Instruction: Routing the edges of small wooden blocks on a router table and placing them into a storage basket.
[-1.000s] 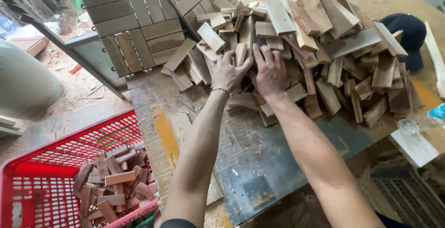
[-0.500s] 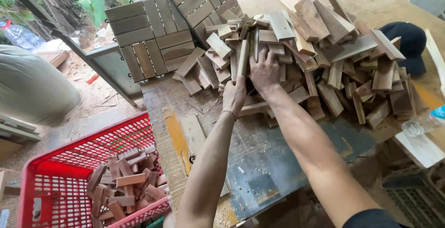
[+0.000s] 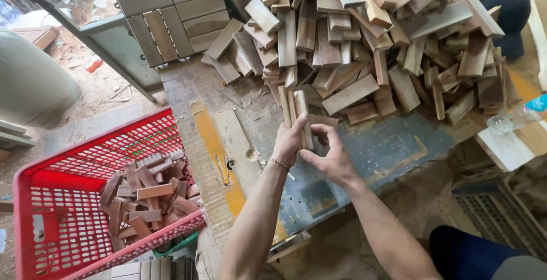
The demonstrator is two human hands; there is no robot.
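1. It's looking like an outdoor wood shop here: a worn table [image 3: 364, 160] patched in blue and yellow, sawdust all over the ground, slatted wooden tiles [image 3: 165, 15] lying at the table's far left corner.
2. A big pile of offcut blocks [image 3: 370, 46] is covering the far side of the table. A red plastic basket [image 3: 68, 200] is sitting on the ground off the table's left edge, partly filled with the same blocks.
3. Both hands are working over the middle of the table, just in front of the pile. The left hand [image 3: 289, 142] and the right hand [image 3: 329, 156] are squeezing a small bundle of wooden slats [image 3: 297, 116] upright between them, fingers wrapped tight around it.
4. Step in hand, I'd guess: squaring up a gathered handful. The next move probably needs a firm grip so no slat slips out while carrying it, maybe toward the basket.
5. Versus a second ago: the hands were spread flat on the pile, digging in. Now they've pulled back toward the near edge with slats collected.
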